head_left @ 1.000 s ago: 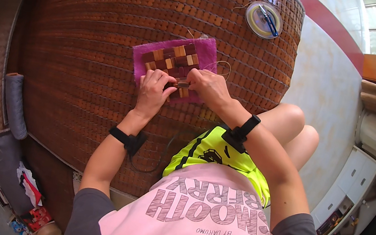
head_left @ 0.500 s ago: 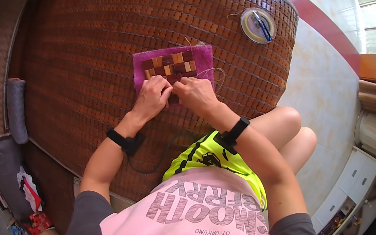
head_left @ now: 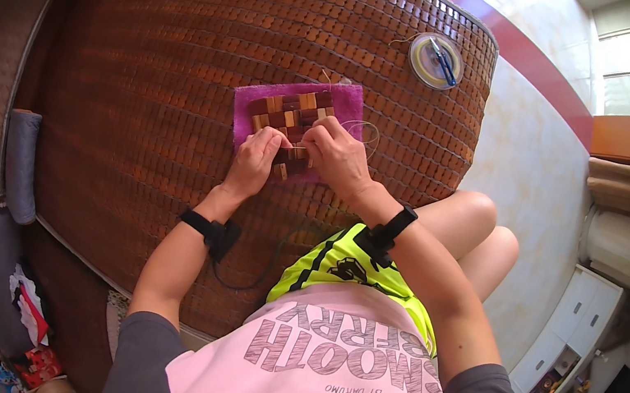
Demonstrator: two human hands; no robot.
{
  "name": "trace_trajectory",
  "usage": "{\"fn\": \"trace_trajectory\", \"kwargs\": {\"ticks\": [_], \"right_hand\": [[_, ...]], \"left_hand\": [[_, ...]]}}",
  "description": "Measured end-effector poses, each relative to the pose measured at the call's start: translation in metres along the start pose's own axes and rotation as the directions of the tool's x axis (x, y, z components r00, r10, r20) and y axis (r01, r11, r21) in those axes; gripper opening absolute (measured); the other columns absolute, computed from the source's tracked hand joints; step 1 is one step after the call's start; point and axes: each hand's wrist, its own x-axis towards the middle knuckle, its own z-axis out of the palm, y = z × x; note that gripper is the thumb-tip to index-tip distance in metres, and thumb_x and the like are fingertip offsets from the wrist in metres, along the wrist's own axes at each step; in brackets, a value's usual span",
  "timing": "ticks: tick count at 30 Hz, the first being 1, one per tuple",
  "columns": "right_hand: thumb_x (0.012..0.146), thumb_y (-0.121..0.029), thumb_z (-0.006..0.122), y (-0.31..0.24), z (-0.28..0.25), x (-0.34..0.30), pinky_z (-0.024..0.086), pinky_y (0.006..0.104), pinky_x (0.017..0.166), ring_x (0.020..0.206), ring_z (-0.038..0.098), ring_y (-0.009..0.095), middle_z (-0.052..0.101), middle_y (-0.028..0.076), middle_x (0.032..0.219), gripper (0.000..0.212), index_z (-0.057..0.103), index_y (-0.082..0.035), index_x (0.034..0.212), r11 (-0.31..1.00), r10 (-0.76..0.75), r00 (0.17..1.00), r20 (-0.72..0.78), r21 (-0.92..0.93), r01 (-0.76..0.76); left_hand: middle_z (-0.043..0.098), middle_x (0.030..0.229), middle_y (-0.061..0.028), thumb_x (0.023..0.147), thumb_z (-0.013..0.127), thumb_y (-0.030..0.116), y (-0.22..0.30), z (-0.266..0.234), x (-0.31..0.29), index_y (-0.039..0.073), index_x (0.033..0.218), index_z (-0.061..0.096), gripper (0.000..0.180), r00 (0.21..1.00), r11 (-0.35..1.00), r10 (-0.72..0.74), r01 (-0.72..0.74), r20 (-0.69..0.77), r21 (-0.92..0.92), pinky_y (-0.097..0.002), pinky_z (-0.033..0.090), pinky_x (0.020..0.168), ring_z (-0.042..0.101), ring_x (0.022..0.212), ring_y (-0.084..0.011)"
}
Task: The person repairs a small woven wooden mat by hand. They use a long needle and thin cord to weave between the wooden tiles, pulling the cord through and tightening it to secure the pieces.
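It was a home, prob. a bedroom: bamboo mat [head_left: 142, 84] over a bed, pillow [head_left: 20, 164] at its edge, tiled floor [head_left: 535, 175], white cabinet [head_left: 570, 339].
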Motion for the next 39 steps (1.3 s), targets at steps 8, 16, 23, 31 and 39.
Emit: {"fn": "trace_trajectory", "kwargs": {"ticks": [8,16,23,31,39], "right_hand": [[0.084,-0.016,0.068,0.003,0.009,-0.001,0.056,0.0372,0.066,0.088,0.069,0.022,0.062,0.005,0.094,0.009,0.062,-0.012,0.09,0.938,-0.084,0.927,0.364,-0.286,0.197],[0.094,-0.013,0.068,-0.005,-0.003,0.016,0.056,0.0333,0.068,0.081,0.07,0.02,0.068,0.004,0.098,0.007,0.069,-0.006,0.096,0.829,0.334,0.935,-0.12,0.509,-0.231],[0.106,-0.017,0.055,-0.048,-0.085,0.039,0.047,0.0241,0.046,0.055,0.061,0.012,0.064,0.006,0.076,0.015,0.057,-0.002,0.106,0.357,0.556,0.798,0.231,0.801,-0.48],[0.104,-0.016,0.059,0.0,-0.171,0.024,0.061,0.0353,0.076,0.061,0.059,0.014,0.052,0.001,0.069,0.015,0.061,-0.002,0.108,0.131,0.701,0.713,0.006,0.982,-0.137],[0.098,-0.01,0.063,0.002,-0.082,-0.007,0.055,0.0328,0.069,0.068,0.068,0.023,0.066,0.01,0.075,0.008,0.063,-0.005,0.105,0.809,0.457,0.879,-0.133,0.473,-0.349]], "left_hand": [[0.074,0.095,-0.0122,0.11,0.04,0.027,-0.004,-0.001,-0.003,0.002,0.104,0.062,0.034,0.992,0.973,-0.124,0.12,-0.008,-0.199,-0.0343,0.054,0.086,0.071,0.096,-0.0217],[0.067,0.104,-0.0096,0.097,0.06,0.011,0.001,0.004,-0.011,0.006,0.103,0.062,0.008,0.955,0.935,0.291,-0.273,-0.052,0.225,-0.0386,0.05,0.09,0.065,0.1,-0.0287],[0.066,0.125,-0.0041,0.089,0.07,0.012,0.011,0.011,-0.018,0.008,0.118,0.067,0.029,0.802,0.615,0.542,-0.582,0.251,0.532,-0.0418,0.046,0.102,0.059,0.115,-0.0259],[0.061,0.14,-0.0047,0.088,0.072,0.017,0.007,0.018,-0.023,0.009,0.129,0.066,0.042,0.825,0.571,0.443,-0.561,0.351,0.599,-0.0462,0.04,0.11,0.053,0.127,-0.026],[0.064,0.132,-0.0091,0.088,0.071,0.011,0.006,0.009,-0.022,0.003,0.126,0.066,0.04,0.823,0.583,0.459,-0.563,0.334,0.586,-0.0442,0.046,0.109,0.056,0.126,-0.0293]]}}
